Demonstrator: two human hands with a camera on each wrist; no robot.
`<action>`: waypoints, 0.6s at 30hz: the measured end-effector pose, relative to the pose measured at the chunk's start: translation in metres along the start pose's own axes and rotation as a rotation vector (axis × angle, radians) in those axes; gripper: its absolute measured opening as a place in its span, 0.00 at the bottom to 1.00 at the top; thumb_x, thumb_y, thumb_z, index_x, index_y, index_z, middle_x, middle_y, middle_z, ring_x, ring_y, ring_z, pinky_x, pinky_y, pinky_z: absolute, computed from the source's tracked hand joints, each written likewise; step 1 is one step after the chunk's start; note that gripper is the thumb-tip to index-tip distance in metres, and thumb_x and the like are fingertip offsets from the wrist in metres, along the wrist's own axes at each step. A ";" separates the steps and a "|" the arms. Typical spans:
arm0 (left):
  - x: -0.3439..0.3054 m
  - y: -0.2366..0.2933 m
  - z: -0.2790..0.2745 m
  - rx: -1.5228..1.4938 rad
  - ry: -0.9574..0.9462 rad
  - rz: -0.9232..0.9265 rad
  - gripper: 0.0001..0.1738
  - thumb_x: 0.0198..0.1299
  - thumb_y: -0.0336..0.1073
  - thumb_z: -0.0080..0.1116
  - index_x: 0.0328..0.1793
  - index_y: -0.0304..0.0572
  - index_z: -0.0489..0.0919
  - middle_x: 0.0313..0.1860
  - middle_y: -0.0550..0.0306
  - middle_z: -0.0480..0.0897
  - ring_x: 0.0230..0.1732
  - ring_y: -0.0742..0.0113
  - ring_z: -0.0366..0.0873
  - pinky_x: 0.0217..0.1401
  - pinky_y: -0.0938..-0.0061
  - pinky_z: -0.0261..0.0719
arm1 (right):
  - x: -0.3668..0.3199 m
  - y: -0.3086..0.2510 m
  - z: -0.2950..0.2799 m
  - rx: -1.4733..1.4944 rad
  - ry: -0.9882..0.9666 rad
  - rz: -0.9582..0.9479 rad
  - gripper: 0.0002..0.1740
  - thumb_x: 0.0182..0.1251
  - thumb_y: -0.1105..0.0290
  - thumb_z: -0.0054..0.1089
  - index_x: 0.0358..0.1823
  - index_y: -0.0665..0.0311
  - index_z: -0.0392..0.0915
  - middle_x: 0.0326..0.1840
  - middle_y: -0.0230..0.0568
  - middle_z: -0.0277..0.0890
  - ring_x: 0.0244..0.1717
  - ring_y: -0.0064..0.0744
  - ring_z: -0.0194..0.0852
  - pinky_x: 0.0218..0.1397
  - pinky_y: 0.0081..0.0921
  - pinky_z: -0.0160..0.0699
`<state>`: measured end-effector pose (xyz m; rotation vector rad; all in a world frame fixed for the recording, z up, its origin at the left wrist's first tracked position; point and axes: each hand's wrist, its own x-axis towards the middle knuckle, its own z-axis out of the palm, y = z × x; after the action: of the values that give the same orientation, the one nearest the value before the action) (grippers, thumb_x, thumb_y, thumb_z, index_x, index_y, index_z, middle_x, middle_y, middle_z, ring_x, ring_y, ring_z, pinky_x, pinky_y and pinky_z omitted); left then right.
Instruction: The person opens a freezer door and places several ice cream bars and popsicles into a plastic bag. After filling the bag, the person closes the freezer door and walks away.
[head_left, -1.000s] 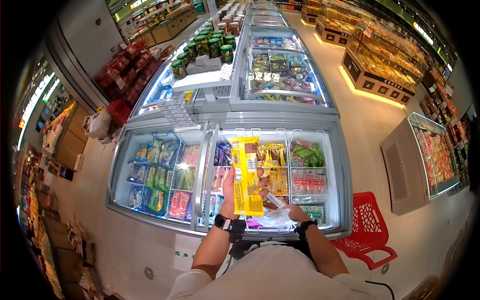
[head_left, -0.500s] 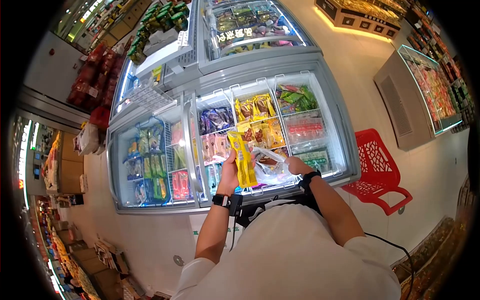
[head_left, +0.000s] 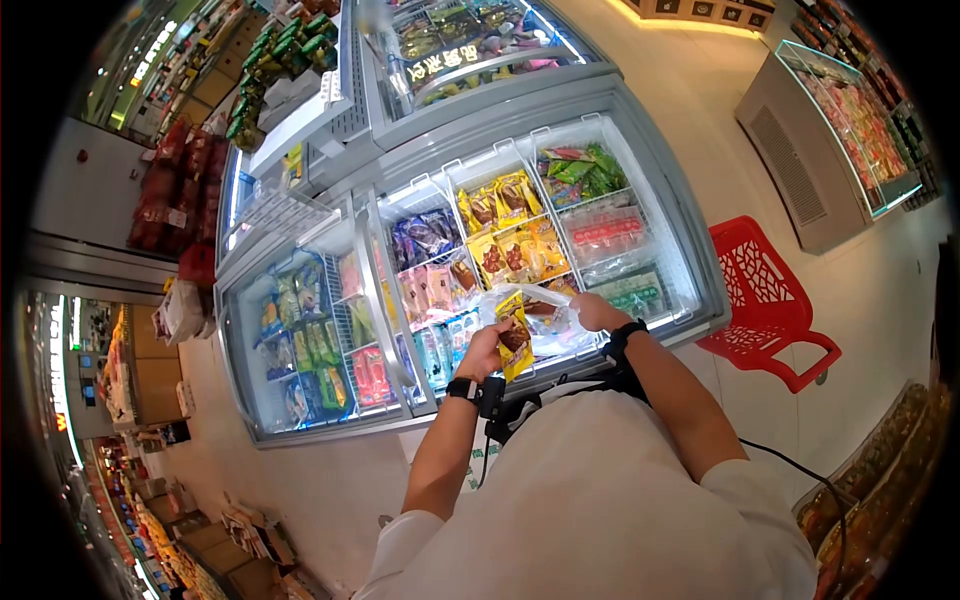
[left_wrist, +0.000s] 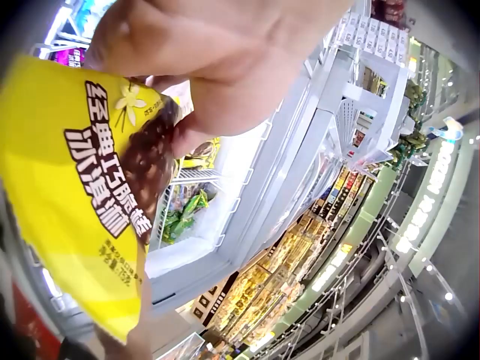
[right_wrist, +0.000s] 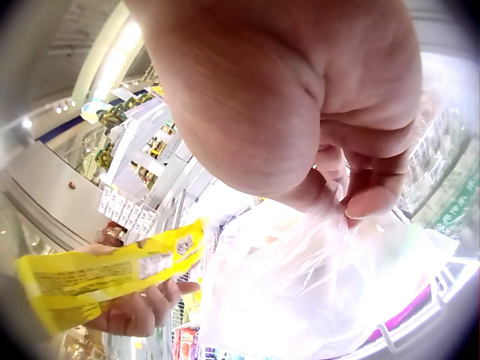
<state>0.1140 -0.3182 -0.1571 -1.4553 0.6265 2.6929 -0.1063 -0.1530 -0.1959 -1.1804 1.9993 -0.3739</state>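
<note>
My left hand [head_left: 483, 350] grips a yellow-wrapped ice cream bar [head_left: 515, 345] over the front of the open chest freezer [head_left: 655, 150]. In the left wrist view the wrapper's face shows a chocolate-coated bar picture [left_wrist: 146, 161] and white lettering, with the thumb on it. My right hand [head_left: 598, 313] pinches the gathered edge of a thin translucent plastic bag [right_wrist: 292, 277] between thumb and fingers. The bag spreads toward the left hand, beside the bar, above the near compartments. Seen from the right wrist, the bar's printed back [right_wrist: 112, 274] lies left of the bag.
Wire dividers part the freezer's goods: yellow packs [head_left: 500, 200], pink packs [head_left: 427, 290], blue packs [head_left: 425, 238] and green packs [head_left: 580, 175]. A sliding lid frame [head_left: 372, 300] crosses its left part. A red basket [head_left: 765, 300] stands right of the freezer.
My left hand has lowered the ice cream bar closer to the bag and turned it, so its chocolate-picture face shows. The right hand keeps pinching the bag. The head view has tilted down and turned.
</note>
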 end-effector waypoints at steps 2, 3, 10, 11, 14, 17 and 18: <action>0.030 -0.011 -0.016 -0.028 -0.002 -0.014 0.14 0.68 0.33 0.55 0.56 0.35 0.75 0.48 0.49 0.82 0.47 0.55 0.83 0.53 0.55 0.83 | 0.002 0.008 0.010 0.045 0.116 -0.065 0.15 0.51 0.77 0.55 0.42 0.68 0.82 0.41 0.59 0.80 0.46 0.58 0.79 0.51 0.43 0.77; 0.037 -0.014 -0.014 -0.052 0.023 -0.011 0.14 0.67 0.32 0.56 0.57 0.35 0.74 0.49 0.49 0.82 0.47 0.54 0.83 0.53 0.55 0.83 | 0.000 0.006 0.009 0.068 0.173 -0.097 0.14 0.50 0.77 0.55 0.39 0.69 0.82 0.39 0.61 0.80 0.44 0.59 0.80 0.48 0.44 0.78; 0.051 -0.025 0.010 0.065 0.202 0.056 0.23 0.67 0.33 0.57 0.65 0.32 0.66 0.55 0.37 0.77 0.52 0.46 0.80 0.53 0.59 0.85 | -0.011 -0.003 0.003 0.077 0.076 -0.043 0.23 0.52 0.74 0.60 0.52 0.70 0.78 0.49 0.59 0.79 0.53 0.57 0.76 0.59 0.40 0.73; 0.050 -0.024 0.010 0.032 0.210 0.038 0.25 0.67 0.34 0.56 0.66 0.32 0.64 0.55 0.35 0.76 0.52 0.45 0.80 0.52 0.60 0.86 | -0.012 -0.003 0.003 0.065 0.071 -0.036 0.23 0.52 0.74 0.60 0.52 0.70 0.78 0.50 0.60 0.79 0.54 0.57 0.76 0.60 0.40 0.73; 0.058 -0.031 -0.003 -0.039 0.190 0.001 0.31 0.67 0.35 0.55 0.70 0.31 0.57 0.55 0.25 0.70 0.52 0.41 0.78 0.49 0.60 0.87 | -0.014 -0.001 0.003 0.077 0.075 -0.013 0.22 0.51 0.75 0.59 0.52 0.70 0.79 0.50 0.61 0.78 0.54 0.56 0.76 0.60 0.40 0.73; 0.056 -0.032 -0.020 0.054 0.268 0.034 0.27 0.61 0.31 0.57 0.66 0.32 0.66 0.55 0.37 0.74 0.46 0.44 0.80 0.44 0.60 0.87 | -0.015 0.006 0.008 0.102 0.077 0.012 0.23 0.50 0.77 0.56 0.52 0.70 0.79 0.50 0.62 0.79 0.55 0.57 0.76 0.60 0.40 0.73; 0.061 -0.036 -0.027 0.107 0.370 0.114 0.23 0.56 0.31 0.62 0.59 0.34 0.75 0.51 0.42 0.79 0.45 0.52 0.81 0.42 0.65 0.86 | -0.016 0.005 0.009 0.103 0.089 0.008 0.24 0.50 0.79 0.55 0.52 0.69 0.79 0.49 0.61 0.79 0.54 0.57 0.76 0.59 0.40 0.73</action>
<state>0.1081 -0.3053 -0.2310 -1.9597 0.8793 2.4343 -0.0984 -0.1355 -0.1969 -1.1084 2.0349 -0.5268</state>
